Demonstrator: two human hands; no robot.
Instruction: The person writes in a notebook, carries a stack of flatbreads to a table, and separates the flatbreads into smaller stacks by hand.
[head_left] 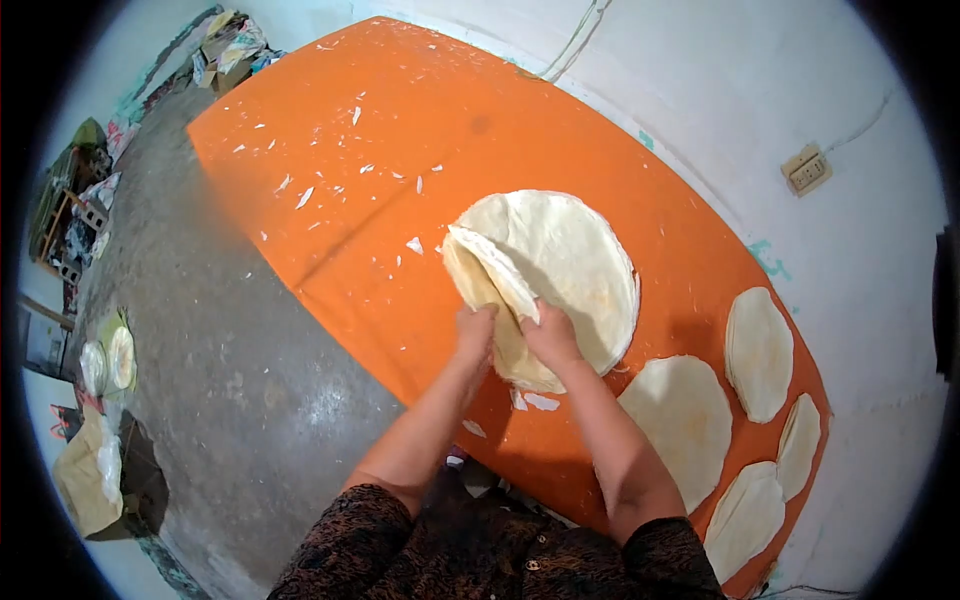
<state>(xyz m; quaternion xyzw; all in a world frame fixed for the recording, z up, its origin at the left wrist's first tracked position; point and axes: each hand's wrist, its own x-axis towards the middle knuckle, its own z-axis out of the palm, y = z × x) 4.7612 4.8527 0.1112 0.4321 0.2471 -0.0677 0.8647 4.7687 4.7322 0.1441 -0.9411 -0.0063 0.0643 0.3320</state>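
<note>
A large round pale flatbread (580, 240) lies on the orange tabletop (420, 120); whether it is one sheet or a stack I cannot tell. Over its left part stands a folded flatbread (488, 268), its two halves apart along a dark gap. My left hand (477, 335) grips the near left edge of the fold. On the right side of the same fold, my right hand (550, 335) is closed with the fingers partly hidden by the bread. Small torn white flakes (542, 402) lie at the near rim.
Folded flatbreads (758, 355) and another large flatbread (682, 420) lie at the table's right end. White flakes (305, 197) are scattered over the far left. A wall with a socket (805, 170) borders the table. Bags and boxes (90, 470) stand along the grey floor's left side.
</note>
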